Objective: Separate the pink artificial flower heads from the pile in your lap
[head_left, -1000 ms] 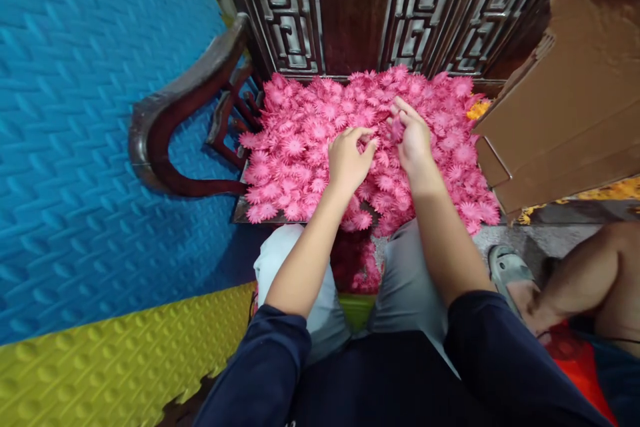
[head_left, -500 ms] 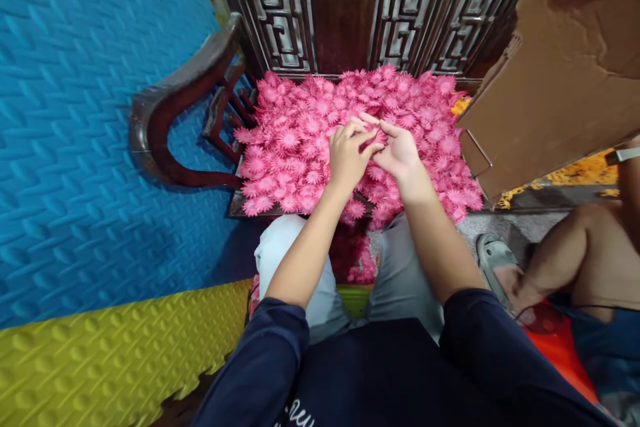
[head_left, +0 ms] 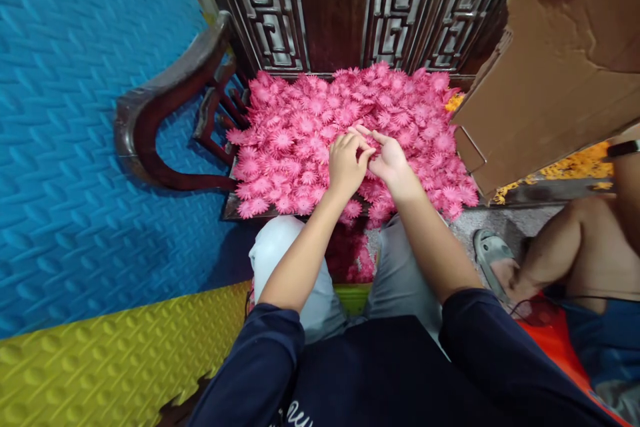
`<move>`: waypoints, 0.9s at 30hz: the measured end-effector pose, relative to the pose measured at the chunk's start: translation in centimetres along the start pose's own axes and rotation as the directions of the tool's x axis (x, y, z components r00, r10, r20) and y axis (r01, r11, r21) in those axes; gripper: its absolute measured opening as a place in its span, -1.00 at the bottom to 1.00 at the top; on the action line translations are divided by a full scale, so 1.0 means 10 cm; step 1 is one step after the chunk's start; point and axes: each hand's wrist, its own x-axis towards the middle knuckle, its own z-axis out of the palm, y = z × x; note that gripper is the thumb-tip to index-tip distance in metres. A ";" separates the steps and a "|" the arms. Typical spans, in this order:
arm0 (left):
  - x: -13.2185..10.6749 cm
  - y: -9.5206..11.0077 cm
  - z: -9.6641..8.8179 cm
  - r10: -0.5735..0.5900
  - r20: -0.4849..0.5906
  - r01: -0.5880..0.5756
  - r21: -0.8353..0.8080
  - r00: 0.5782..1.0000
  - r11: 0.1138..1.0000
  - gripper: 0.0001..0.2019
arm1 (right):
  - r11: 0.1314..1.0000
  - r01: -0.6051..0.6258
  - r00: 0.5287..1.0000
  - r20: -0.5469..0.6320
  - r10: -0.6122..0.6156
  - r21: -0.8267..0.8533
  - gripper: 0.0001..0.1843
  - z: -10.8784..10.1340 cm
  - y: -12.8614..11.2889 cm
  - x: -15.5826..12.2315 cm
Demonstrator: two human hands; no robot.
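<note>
A heap of pink artificial flowers (head_left: 305,127) covers the seat of a dark carved wooden chair (head_left: 165,113). My left hand (head_left: 345,163) and my right hand (head_left: 390,159) meet over the middle of the heap, fingertips touching. Both hands are closed in a pinch on a small pink flower piece held between them. More pink flowers (head_left: 353,260) lie lower down between my knees.
A brown cardboard box (head_left: 555,73) leans at the right with yellow flowers (head_left: 580,163) beneath it. Another person's bare leg (head_left: 575,253) and grey sandal (head_left: 493,257) are at the right. Blue foam mat (head_left: 80,113) and yellow foam mat (head_left: 110,353) cover the left.
My right hand came back from the far part of the heap and joined my left hand at the middle. The view drifted slightly, and the other person's leg moved further in.
</note>
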 end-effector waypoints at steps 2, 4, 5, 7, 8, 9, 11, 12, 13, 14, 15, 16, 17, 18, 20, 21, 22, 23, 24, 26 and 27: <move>-0.01 0.04 0.00 -0.039 -0.035 0.037 -0.065 0.999 0.997 -0.89 | 0.997 -0.030 0.996 -0.087 0.036 0.070 -0.65 -0.06 -0.01 0.08; 0.01 0.05 -0.03 -0.133 -0.128 0.117 -0.125 0.983 0.985 -0.86 | 0.988 -0.028 0.984 -0.170 0.053 0.149 -0.66 -0.13 -0.03 0.12; 0.03 0.03 -0.06 -0.192 -0.192 0.167 -0.140 0.962 0.976 -0.84 | 0.984 -0.020 0.979 -0.197 0.056 0.178 -0.68 -0.16 -0.04 0.13; 0.10 -0.07 -0.11 -0.302 -0.321 0.266 -0.150 0.898 0.952 -0.81 | 0.977 -0.014 0.977 -0.206 0.059 0.213 -0.72 -0.22 -0.08 0.13; 0.14 -0.14 -0.13 -0.344 -0.364 0.310 -0.151 0.865 0.939 -0.80 | 0.975 -0.022 0.981 -0.183 0.063 0.220 -0.73 -0.23 -0.10 0.11; 0.18 -0.21 -0.14 -0.371 -0.378 0.336 -0.157 0.849 0.929 -0.80 | 0.975 -0.037 0.986 -0.152 0.071 0.218 -0.74 -0.24 -0.12 0.10; 0.23 -0.33 -0.12 -0.379 -0.342 0.358 -0.125 0.860 0.925 -0.75 | 0.979 -0.065 0.993 -0.084 0.083 0.195 -0.73 -0.26 -0.14 0.08; 0.24 -0.35 -0.10 -0.368 -0.319 0.360 -0.084 0.874 0.929 -0.69 | 0.981 -0.078 0.995 -0.055 0.089 0.180 -0.73 -0.26 -0.15 0.08; 0.23 -0.35 -0.07 -0.337 -0.284 0.338 -0.048 0.898 0.940 -0.67 | 0.982 -0.086 0.995 -0.032 0.093 0.170 -0.72 -0.26 -0.16 0.08; 0.21 -0.33 -0.03 -0.290 -0.234 0.293 -0.020 0.928 0.956 -0.69 | 0.982 -0.089 0.996 -0.016 0.093 0.167 -0.71 -0.25 -0.16 0.08; 0.19 -0.28 0.00 -0.232 -0.171 0.235 -0.005 0.958 0.972 -0.72 | 0.982 -0.088 0.996 -0.004 0.089 0.168 -0.69 -0.25 -0.16 0.08; 0.16 -0.23 0.03 -0.169 -0.098 0.169 -0.005 0.981 0.986 -0.76 | 0.982 -0.083 0.996 0.005 0.084 0.171 -0.69 -0.24 -0.17 0.09; 0.13 -0.17 0.06 -0.114 -0.036 0.114 -0.008 0.993 0.993 -0.79 | 0.982 -0.079 0.997 0.016 0.077 0.171 -0.68 -0.24 -0.17 0.10; 0.11 -0.12 0.08 -0.075 0.005 0.075 -0.006 0.997 0.997 -0.81 | 0.983 -0.077 0.997 0.030 0.073 0.168 -0.67 -0.23 -0.17 0.10; 0.08 -0.07 0.10 -0.042 0.020 0.042 0.030 0.999 0.999 -0.82 | 0.984 -0.084 0.996 0.055 0.076 0.155 -0.66 -0.21 -0.16 0.10; 0.07 -0.06 0.11 -0.037 0.005 0.037 0.053 0.999 0.998 -0.84 | 0.984 -0.093 0.994 0.068 0.083 0.149 -0.66 -0.21 -0.15 0.10; 0.07 -0.06 0.11 -0.033 -0.007 0.033 0.071 0.999 0.997 -0.86 | 0.984 -0.101 0.993 0.079 0.090 0.145 -0.65 -0.20 -0.14 0.10; 0.06 -0.07 0.12 -0.025 -0.013 0.026 0.080 1.000 0.996 -0.88 | 0.984 -0.105 0.992 0.086 0.093 0.142 -0.65 -0.19 -0.14 0.10; 0.06 -0.09 0.12 -0.016 -0.012 0.017 0.082 1.000 0.996 -0.91 | 0.985 -0.104 0.992 0.091 0.092 0.140 -0.64 -0.19 -0.13 0.09; 0.06 -0.11 0.13 0.000 -0.012 0.001 0.079 1.000 0.997 -0.94 | 0.986 -0.098 0.992 0.095 0.086 0.135 -0.62 -0.18 -0.12 0.09; 0.06 -0.12 0.14 0.007 -0.016 -0.006 0.082 1.000 0.997 -0.93 | 0.986 -0.096 0.992 0.094 0.083 0.133 -0.62 -0.18 -0.12 0.08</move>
